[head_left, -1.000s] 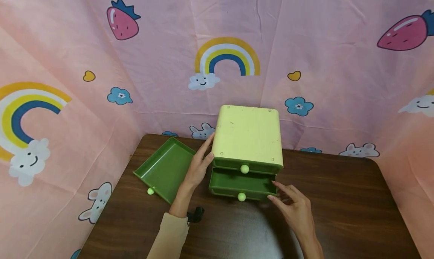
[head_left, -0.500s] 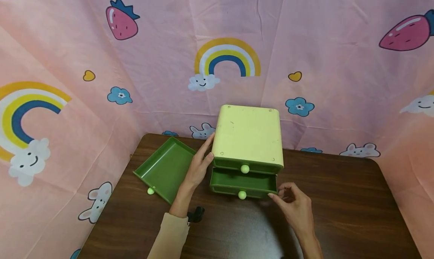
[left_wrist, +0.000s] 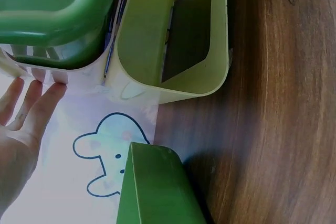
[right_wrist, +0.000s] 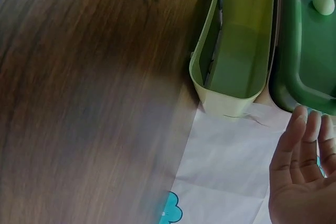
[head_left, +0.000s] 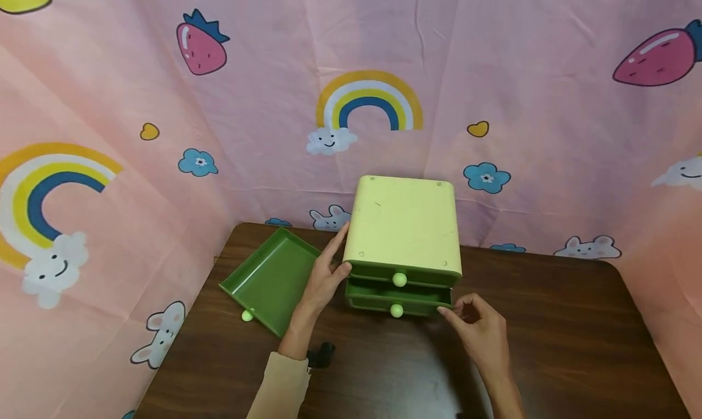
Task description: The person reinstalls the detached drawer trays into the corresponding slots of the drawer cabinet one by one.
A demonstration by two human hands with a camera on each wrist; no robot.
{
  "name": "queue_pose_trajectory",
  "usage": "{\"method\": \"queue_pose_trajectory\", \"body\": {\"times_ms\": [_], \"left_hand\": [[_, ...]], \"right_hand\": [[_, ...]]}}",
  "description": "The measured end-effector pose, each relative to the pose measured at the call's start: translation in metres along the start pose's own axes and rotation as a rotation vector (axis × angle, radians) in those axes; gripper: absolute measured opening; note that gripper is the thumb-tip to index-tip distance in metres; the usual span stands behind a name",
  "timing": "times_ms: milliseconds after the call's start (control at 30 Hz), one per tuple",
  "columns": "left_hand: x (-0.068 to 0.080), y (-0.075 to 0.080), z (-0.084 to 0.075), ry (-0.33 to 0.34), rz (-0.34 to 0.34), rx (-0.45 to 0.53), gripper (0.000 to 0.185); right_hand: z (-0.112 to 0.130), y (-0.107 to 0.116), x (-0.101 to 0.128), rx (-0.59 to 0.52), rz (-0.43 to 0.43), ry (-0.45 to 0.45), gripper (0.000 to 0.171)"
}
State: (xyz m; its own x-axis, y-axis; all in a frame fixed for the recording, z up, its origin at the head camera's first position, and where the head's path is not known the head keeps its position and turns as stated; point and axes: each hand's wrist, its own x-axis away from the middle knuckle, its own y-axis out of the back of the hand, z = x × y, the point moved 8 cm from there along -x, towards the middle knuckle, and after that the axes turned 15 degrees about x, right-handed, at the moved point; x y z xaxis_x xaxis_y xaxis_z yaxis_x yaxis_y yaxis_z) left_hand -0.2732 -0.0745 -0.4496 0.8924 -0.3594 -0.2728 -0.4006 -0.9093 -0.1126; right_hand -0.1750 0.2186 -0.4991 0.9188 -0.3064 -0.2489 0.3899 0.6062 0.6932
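Note:
A pale yellow drawer cabinet (head_left: pixel 406 221) with green drawers stands at the back of the table. Its top drawer (head_left: pixel 430 278) is in, while the middle drawer (head_left: pixel 370 302) sticks out partway. My left hand (head_left: pixel 323 282) rests its fingers along the cabinet's left side, its thumb by the front edge. The thumb of my right hand (head_left: pixel 485 334) presses the right front corner of the middle drawer; its other fingers bend beside it. Both wrist views show a lower compartment (left_wrist: pixel 142 45) (right_wrist: pixel 241 56) with no drawer in it, below the protruding green drawer.
A loose green drawer (head_left: pixel 269 279) with a pale knob lies on the table left of my left hand. Patterned pink cloth (head_left: pixel 258 102) hangs behind and at both sides. The brown wooden table (head_left: pixel 554 327) extends to the right of the cabinet.
The middle drawer has moved farther into the cabinet. My right fingers have left the drawer's inside and now lie outside its side, thumb at the front corner. My left hand has stayed put.

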Motion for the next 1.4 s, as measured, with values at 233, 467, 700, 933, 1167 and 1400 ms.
{"method": "queue_pose_trajectory", "body": {"times_ms": [233, 467, 700, 933, 1167, 1400], "left_hand": [[-0.002, 0.003, -0.004, -0.011, -0.033, -0.018, 0.096], [-0.002, 0.002, -0.008, -0.035, -0.047, -0.059, 0.096], [0.0, 0.002, -0.01, -0.044, -0.074, -0.076, 0.096], [-0.001, 0.001, -0.011, -0.056, -0.079, -0.095, 0.092], [-0.001, 0.0, -0.013, -0.071, -0.086, -0.108, 0.089], [0.002, 0.0, -0.012, -0.074, -0.102, -0.113, 0.091]], "right_hand": [[0.003, 0.0, -0.004, -0.019, -0.016, 0.007, 0.028], [0.003, -0.001, -0.007, -0.005, -0.023, 0.007, 0.027], [0.003, -0.001, -0.011, 0.029, -0.051, 0.011, 0.026], [0.0, -0.003, -0.015, 0.035, -0.062, -0.048, 0.033], [-0.001, -0.003, -0.017, 0.009, -0.096, -0.061, 0.04], [-0.002, -0.004, -0.017, -0.044, -0.134, -0.046, 0.044]]}}
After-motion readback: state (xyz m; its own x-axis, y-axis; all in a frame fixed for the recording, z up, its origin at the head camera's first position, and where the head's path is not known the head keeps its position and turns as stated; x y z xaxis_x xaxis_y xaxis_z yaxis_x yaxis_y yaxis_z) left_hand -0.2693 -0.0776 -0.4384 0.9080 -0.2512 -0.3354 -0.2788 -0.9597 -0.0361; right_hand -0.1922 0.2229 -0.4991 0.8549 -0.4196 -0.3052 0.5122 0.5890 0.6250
